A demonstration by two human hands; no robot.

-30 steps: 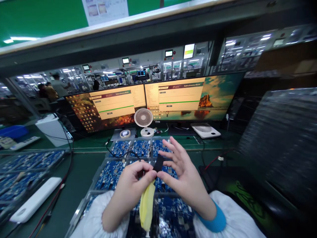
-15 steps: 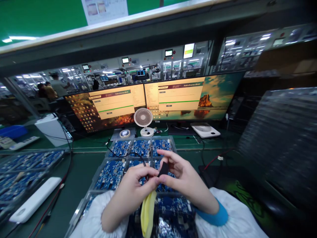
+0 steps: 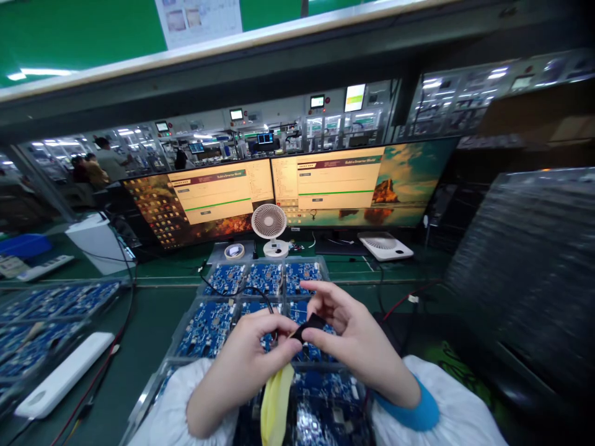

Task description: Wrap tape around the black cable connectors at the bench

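Small black flat plastic piece [image 3: 310, 324] is lying pinched between both hands above the tray of blue circuit boards [image 3: 260, 280], left hand [image 3: 253, 356] fingers also clamping a yellow strip [image 3: 275, 402], right hand [image 3: 351, 337] fingers gripping its far end.

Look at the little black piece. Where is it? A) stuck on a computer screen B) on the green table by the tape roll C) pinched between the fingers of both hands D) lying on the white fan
C: the small black piece sits pinched between the left hand and right hand, above the tray of blue circuit boards.
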